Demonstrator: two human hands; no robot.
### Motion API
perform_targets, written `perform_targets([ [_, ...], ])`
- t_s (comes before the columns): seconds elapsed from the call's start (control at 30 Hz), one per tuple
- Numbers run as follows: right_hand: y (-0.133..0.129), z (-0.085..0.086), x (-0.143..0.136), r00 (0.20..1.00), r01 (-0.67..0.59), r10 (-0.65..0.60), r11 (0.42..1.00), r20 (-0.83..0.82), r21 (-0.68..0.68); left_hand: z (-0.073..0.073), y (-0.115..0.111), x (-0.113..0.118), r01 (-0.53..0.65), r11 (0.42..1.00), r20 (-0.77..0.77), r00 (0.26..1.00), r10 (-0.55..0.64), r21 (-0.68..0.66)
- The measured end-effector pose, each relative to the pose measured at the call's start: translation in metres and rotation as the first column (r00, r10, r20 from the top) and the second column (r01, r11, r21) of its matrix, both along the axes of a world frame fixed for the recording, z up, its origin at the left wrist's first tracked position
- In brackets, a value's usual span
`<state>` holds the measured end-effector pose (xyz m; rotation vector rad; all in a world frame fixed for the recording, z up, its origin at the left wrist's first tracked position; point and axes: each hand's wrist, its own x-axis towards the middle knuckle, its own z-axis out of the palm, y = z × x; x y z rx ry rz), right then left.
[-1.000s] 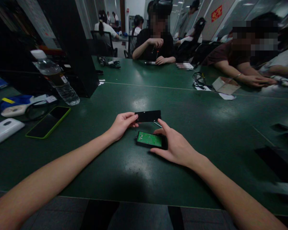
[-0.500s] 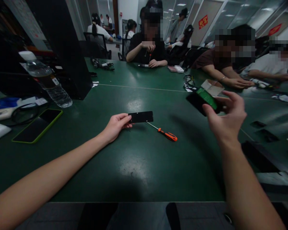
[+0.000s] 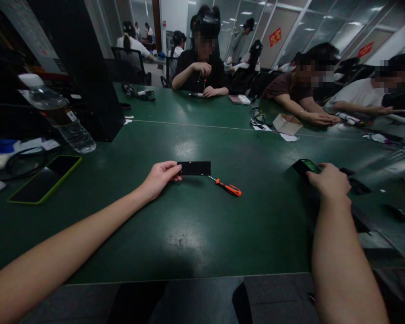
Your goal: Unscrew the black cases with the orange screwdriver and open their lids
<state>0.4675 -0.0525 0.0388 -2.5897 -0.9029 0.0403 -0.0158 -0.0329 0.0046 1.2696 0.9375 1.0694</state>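
Between the thumb and fingers of my left hand (image 3: 162, 179) is a flat black rectangular plate (image 3: 195, 168), gripped at its left end and held over the table. An orange-and-black screwdriver (image 3: 228, 186) lies on the table, its metal shaft reaching under the plate's right corner. Over to the right, my right hand (image 3: 331, 181) is closed around a black box-like case with a green circuit board (image 3: 310, 166) inside, low at the tabletop. My hand covers its right side, and I cannot tell whether the case touches the table.
On the left are a phone (image 3: 45, 179) with a green edge and a tilted water bottle (image 3: 59, 114). A small cardboard box (image 3: 286, 123) and cables (image 3: 257, 117) sit toward the back right. Dark parts (image 3: 359, 185) lie beyond my right hand. Several people sit across the table.
My right hand has lowered the case with the green board toward the tabletop at the right. My left hand keeps the black plate in nearly the same place. The view has shifted slightly right.
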Motion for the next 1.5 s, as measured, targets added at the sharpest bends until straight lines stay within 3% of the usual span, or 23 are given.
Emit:
perform_targets([
  [0.1,0.0,0.004,-0.014,0.999,-0.034,0.031,0.996,0.029,0.084,-0.001,-0.002,0.002,-0.009,0.999,-0.03,1.0,0.01,0.037],
  [0.2,0.007,0.005,-0.047,0.965,-0.26,0.241,0.923,0.101,0.285,-0.002,-0.009,0.008,-0.033,0.994,-0.059,0.997,0.039,0.101],
  [0.3,0.014,-0.001,-0.1,0.835,-0.528,0.539,0.727,0.11,0.439,-0.001,-0.019,0.015,0.017,0.979,-0.134,0.991,0.01,0.202],
  [0.37,0.009,-0.007,-0.141,0.686,-0.655,0.722,0.563,0.085,0.504,0.0,-0.026,0.017,0.076,0.935,-0.204,0.979,-0.004,0.347],
  [0.43,-0.003,-0.013,-0.18,0.324,-0.757,0.945,0.237,0.035,0.609,0.002,-0.033,0.017,0.142,0.84,-0.292,0.956,0.021,0.525],
  [0.5,-0.021,-0.016,-0.213,0.072,-0.822,0.995,0.024,0.062,0.569,0.004,-0.038,0.016,0.171,0.746,-0.333,0.94,0.071,0.644],
  [0.6,-0.041,-0.015,-0.245,-0.084,-0.861,0.989,-0.132,0.119,0.491,0.005,-0.042,0.014,0.167,0.678,-0.347,0.927,0.139,0.716],
  [0.7,-0.04,-0.01,-0.242,-0.13,-0.886,0.98,-0.184,0.153,0.426,0.005,-0.044,0.014,0.166,0.683,-0.348,0.928,0.136,0.711],
  [0.77,-0.027,-0.003,-0.214,-0.035,-0.929,0.977,-0.109,0.209,0.353,0.005,-0.044,0.014,0.173,0.717,-0.339,0.936,0.094,0.675],
  [0.8,-0.019,0.001,-0.192,0.077,-0.947,0.961,-0.014,0.267,0.322,0.006,-0.044,0.015,0.177,0.735,-0.337,0.939,0.074,0.654],
  [0.87,-0.003,0.007,-0.134,0.394,-0.912,0.837,0.306,0.38,0.273,0.007,-0.044,0.015,0.195,0.759,-0.353,0.934,0.048,0.621],
  [0.93,0.006,0.009,-0.07,0.691,-0.711,0.572,0.648,0.443,0.273,0.009,-0.043,0.015,0.225,0.759,-0.387,0.921,0.038,0.611],
  [0.97,0.007,0.008,-0.041,0.812,-0.539,0.401,0.794,0.425,0.28,0.01,-0.042,0.015,0.241,0.754,-0.402,0.915,0.034,0.611],
  [1.0,0.006,0.007,-0.017,0.894,-0.336,0.222,0.907,0.39,0.254,0.011,-0.042,0.014,0.254,0.748,-0.413,0.91,0.03,0.613],
  [1.03,0.004,0.005,0.003,0.927,-0.186,0.101,0.96,0.362,0.209,0.011,-0.042,0.014,0.264,0.743,-0.42,0.907,0.026,0.615],
  [1.13,-0.003,-0.003,0.029,0.952,-0.037,-0.006,0.991,0.307,0.131,0.011,-0.041,0.013,0.279,0.739,-0.432,0.902,0.018,0.613],
  [1.5,0.003,-0.014,0.015,0.971,-0.06,0.064,0.998,0.231,-0.026,0.012,-0.042,0.013,0.276,0.736,-0.452,0.891,0.045,0.618],
])
